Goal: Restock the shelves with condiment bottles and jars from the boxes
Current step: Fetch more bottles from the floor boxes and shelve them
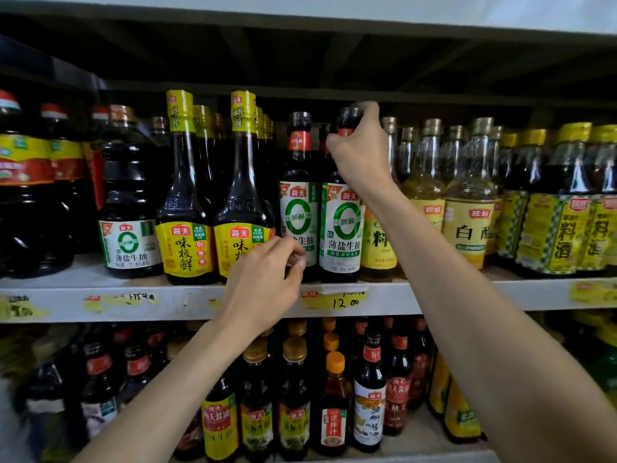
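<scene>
Two dark soy sauce bottles with white-and-green labels stand side by side at the front of the upper shelf (384, 297). My right hand (359, 155) grips the neck and cap of the right one (341, 228), which stands upright on the shelf. The left one (298, 208) stands just beside it. My left hand (263, 282) hovers low in front of that bottle's base, fingers loosely curled, fingertips near the label; I cannot tell whether they touch it.
Yellow-labelled soy bottles (187, 242) stand to the left, and a large dark jug (128, 208) beyond them. Clear vinegar and cooking wine bottles (467, 212) crowd the right. The lower shelf holds several smaller bottles (334, 406). The shelf board above hangs close over the caps.
</scene>
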`<state>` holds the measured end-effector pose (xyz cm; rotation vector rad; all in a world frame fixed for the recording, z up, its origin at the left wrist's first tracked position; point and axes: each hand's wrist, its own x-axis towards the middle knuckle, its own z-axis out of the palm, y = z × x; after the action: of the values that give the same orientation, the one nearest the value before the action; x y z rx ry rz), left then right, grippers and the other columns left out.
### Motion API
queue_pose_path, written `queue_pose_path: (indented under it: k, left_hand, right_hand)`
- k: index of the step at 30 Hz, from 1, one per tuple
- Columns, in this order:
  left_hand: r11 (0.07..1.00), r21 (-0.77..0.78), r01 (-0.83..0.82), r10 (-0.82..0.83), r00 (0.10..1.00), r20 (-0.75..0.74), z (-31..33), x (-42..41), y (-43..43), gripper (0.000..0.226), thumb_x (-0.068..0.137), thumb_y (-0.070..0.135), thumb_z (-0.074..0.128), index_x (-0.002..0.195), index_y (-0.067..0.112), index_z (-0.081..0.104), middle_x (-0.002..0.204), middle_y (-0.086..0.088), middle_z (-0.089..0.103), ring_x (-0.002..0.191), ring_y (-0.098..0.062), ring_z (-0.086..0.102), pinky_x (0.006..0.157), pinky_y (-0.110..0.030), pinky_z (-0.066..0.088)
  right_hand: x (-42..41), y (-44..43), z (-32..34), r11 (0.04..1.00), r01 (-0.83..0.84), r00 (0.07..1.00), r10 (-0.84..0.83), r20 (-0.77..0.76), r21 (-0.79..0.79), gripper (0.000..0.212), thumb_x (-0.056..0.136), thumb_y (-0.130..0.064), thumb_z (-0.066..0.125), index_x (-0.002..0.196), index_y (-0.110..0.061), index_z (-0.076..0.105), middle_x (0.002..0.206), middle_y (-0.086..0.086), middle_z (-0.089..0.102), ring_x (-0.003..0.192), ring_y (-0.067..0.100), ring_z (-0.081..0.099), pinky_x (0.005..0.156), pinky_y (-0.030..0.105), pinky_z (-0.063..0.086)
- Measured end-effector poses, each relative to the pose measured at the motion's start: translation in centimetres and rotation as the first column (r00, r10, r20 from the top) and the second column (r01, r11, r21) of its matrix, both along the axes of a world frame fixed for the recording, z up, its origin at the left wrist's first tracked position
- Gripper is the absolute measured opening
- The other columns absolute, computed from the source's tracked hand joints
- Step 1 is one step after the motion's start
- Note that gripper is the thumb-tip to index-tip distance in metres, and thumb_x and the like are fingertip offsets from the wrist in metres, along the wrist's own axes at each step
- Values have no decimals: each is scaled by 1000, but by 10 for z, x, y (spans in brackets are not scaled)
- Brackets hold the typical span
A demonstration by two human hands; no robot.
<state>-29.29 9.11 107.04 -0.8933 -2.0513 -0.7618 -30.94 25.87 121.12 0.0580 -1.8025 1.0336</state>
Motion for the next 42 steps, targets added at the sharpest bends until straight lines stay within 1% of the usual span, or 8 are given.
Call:
queue_pose_path:
  k: [5, 7, 15, 20, 23, 30, 36, 42]
  left_hand:
    - [999, 0, 52, -52, 999, 1, -2, -3, 3, 9, 93, 17, 64, 100, 13, 67, 95, 3, 68, 83, -14, 59, 68, -27, 43]
    - [998, 2, 70, -70, 997, -11, -4, -4, 4, 9, 93, 17, 64, 99, 12, 67, 95, 2, 68, 83, -15, 60, 68, -28, 45]
    - [909, 166, 383, -378, 924, -61, -62, 29, 36, 13, 93, 16, 58, 85, 6, 63, 85, -1, 58, 72, -14, 52, 60, -24, 36]
    - [740, 17, 672, -663, 725, 187, -188, 80, 77, 15, 92, 11, 59, 83, 0, 63, 82, -12, 60, 75, -29, 58, 63, -41, 43]
    - [656, -37, 754, -692, 620, 371, -291, 105, 93, 14, 92, 12, 58, 83, 2, 63, 81, -13, 62, 77, -34, 59, 66, -42, 43]
    - [505, -140, 852, -564, 448, 694, -551, 165, 73, 12, 91, 9, 60, 81, 4, 63, 78, -11, 61, 72, -33, 59, 61, -41, 44]
    - [404, -249, 880, -412, 418, 809, -768, 180, 52, 14, 93, 25, 53, 83, 17, 60, 77, 9, 51, 66, -9, 48, 57, -29, 39]
    - [337, -314, 887, -254, 407, 877, -944, 177, 39, 2, 92, 31, 55, 90, 32, 54, 79, 21, 48, 76, 8, 52, 57, -13, 34]
  right_hand:
    - [-1, -6, -9, 991, 115, 989, -108, -96, 67, 66, 90, -22, 71, 144, -8, 36, 134, 7, 56, 107, 10, 60, 92, 14, 48]
    - [5, -10, -13, 973, 204, 972, -189, -142, 104, 64, 93, -24, 67, 146, -6, 36, 144, 10, 46, 127, 16, 50, 86, -4, 33]
    - [92, -10, -131, 900, 437, 809, -400, -431, -15, 23, 86, 0, 54, 108, 5, 61, 105, 15, 56, 95, 22, 57, 83, 30, 50]
    - [180, 24, -343, 775, 607, 785, -619, -20, -173, 19, 83, -2, 48, 94, 3, 63, 90, 17, 63, 81, 20, 59, 73, 21, 44]
    - [239, 34, -484, 579, 781, 624, -707, 334, -233, 13, 82, -2, 51, 86, -1, 62, 82, 13, 63, 75, 13, 53, 67, 19, 38]
    - [366, 6, -804, 270, 951, 236, -321, 917, -150, 17, 87, -3, 51, 92, -14, 64, 88, 9, 67, 78, 22, 58, 64, 28, 38]
    - [424, -25, -1070, 509, 861, -98, 135, 986, 16, 37, 91, -10, 51, 127, -13, 61, 112, 18, 67, 94, 33, 64, 71, 30, 49]
    - [426, -33, -1253, 748, 631, -433, 121, 893, 204, 40, 96, -38, 44, 131, -20, 46, 106, 16, 62, 94, 38, 62, 67, 37, 44]
